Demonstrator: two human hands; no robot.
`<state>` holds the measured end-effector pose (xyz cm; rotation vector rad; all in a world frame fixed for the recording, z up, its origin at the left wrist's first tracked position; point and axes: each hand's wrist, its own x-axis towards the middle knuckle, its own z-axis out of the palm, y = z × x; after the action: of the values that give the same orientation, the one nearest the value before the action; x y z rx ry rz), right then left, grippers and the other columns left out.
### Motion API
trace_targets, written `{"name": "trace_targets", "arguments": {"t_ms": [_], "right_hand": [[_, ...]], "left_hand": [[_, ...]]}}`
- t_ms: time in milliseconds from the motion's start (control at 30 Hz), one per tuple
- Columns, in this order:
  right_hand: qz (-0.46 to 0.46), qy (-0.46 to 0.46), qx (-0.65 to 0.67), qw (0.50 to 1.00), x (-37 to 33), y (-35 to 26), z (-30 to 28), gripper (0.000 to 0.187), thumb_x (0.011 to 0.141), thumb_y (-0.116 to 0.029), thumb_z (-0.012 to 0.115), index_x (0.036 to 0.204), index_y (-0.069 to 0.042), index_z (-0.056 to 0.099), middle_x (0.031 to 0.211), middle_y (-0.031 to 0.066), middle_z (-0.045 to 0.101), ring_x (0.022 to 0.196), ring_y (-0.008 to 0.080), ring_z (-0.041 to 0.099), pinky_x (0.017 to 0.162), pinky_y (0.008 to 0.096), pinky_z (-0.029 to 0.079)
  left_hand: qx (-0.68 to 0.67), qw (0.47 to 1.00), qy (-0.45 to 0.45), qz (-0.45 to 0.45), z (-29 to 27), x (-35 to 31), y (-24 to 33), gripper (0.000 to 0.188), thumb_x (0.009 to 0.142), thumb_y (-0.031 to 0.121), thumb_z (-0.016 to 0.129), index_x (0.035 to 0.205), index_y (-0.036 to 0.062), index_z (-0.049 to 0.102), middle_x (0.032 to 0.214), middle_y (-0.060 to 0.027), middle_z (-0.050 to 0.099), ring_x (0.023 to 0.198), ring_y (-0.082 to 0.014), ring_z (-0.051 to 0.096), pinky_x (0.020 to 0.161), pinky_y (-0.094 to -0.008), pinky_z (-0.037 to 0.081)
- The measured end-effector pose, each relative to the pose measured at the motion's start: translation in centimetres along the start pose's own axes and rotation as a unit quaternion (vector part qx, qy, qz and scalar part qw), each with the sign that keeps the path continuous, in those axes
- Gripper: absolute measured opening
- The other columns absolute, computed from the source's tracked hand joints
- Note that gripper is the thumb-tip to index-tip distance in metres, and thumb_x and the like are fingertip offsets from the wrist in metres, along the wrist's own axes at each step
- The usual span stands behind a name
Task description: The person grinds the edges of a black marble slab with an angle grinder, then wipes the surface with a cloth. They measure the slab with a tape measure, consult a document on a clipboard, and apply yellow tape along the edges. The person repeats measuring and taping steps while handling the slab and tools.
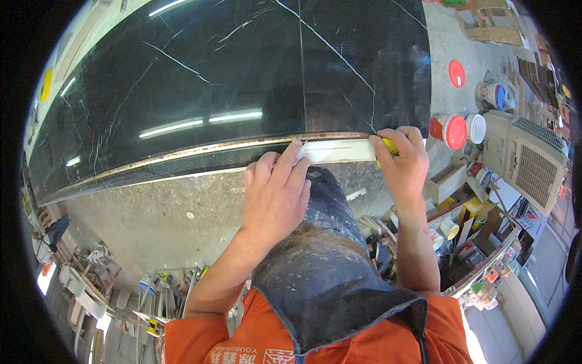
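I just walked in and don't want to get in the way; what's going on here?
A tape blade lies stretched along the near edge of a dark, white-veined slab. The person's right hand grips the yellow tape case near the slab's right end. The left hand has its fingers at the near edge, close to a seam; whether it holds anything is unclear.

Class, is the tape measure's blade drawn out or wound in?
Drawn out: the blade runs from the yellow case along the black slab.
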<state>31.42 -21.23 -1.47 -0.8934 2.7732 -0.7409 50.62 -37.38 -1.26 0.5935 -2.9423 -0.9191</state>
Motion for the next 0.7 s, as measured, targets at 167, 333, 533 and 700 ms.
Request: {"name": "trace_targets", "arguments": {"t_ms": [167, 333, 533, 700], "right_hand": [[0.008, -0.006, 0.002, 1.000, 0.1, -0.1, -0.3, 0.018, 0.084, -0.017, 0.082, 0.097, -0.006, 0.077, 0.095, 0.0109, 0.064, 0.084, 0.0274, 0.066, 0.074, 0.0368, 0.052], [0.006, -0.005, -0.004, 1.000, -0.1, 0.0, -0.1, 0.017, 0.085, -0.017, 0.081, 0.097, -0.006, 0.077, 0.095, 0.0110, 0.064, 0.084, 0.0274, 0.066, 0.074, 0.0372, 0.052], [-0.004, 0.001, 0.006, 1.000, -0.1, -0.3, -0.3, 0.015, 0.086, -0.018, 0.080, 0.095, -0.007, 0.077, 0.093, 0.0119, 0.062, 0.080, 0.0311, 0.065, 0.070, 0.0406, 0.052], [0.015, -0.012, 0.000, 1.000, -0.1, -0.2, -0.6, 0.017, 0.086, -0.018, 0.080, 0.097, -0.006, 0.077, 0.095, 0.0113, 0.064, 0.084, 0.0285, 0.067, 0.075, 0.0379, 0.053]], "left_hand": [[0.001, 1.000, -0.005, 0.003, -0.3, 0.2, 0.1, 0.045, 0.083, 0.016, 0.076, 0.126, 0.0076, 0.067, 0.147, -0.0102, 0.054, 0.122, -0.0350, 0.049, 0.103, -0.0485, 0.039], [0.001, 1.000, -0.003, 0.010, -0.5, 0.2, -0.1, 0.043, 0.083, 0.016, 0.076, 0.125, 0.0075, 0.067, 0.146, -0.0101, 0.055, 0.121, -0.0345, 0.050, 0.102, -0.0477, 0.040], [-0.004, 1.000, -0.005, 0.014, -1.0, 0.1, -0.2, 0.041, 0.083, 0.016, 0.075, 0.123, 0.0082, 0.068, 0.145, -0.0095, 0.056, 0.119, -0.0357, 0.051, 0.099, -0.0479, 0.041], [-0.054, 0.997, 0.056, 0.015, -2.0, -1.2, -0.9, 0.035, 0.085, 0.014, 0.073, 0.120, 0.0080, 0.070, 0.138, -0.0109, 0.063, 0.117, -0.0371, 0.054, 0.101, -0.0479, 0.043]]}}
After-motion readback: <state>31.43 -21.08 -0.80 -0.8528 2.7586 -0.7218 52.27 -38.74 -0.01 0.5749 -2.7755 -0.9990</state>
